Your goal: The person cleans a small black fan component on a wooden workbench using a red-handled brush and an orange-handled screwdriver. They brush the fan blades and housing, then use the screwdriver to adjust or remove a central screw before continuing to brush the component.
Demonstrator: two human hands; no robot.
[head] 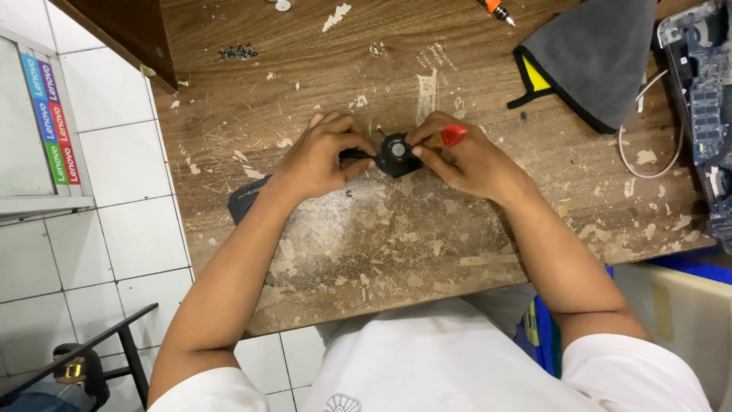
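Two hands meet on a small black fan at the middle of a worn wooden table.

Nearest the camera, both forearms reach out from white sleeves over the scarred table (396, 252). The left hand (320, 156) has its grip closed on the left edge of the black fan (396, 152), which has a grey round hub. The right hand (469, 162) pinches the fan's right side, its grip also closed around a red-handled tool (451, 136). Farther off lie a grey cloth (602, 53), a white cable (648, 149) and a bared circuit board (705, 91) at the right edge.
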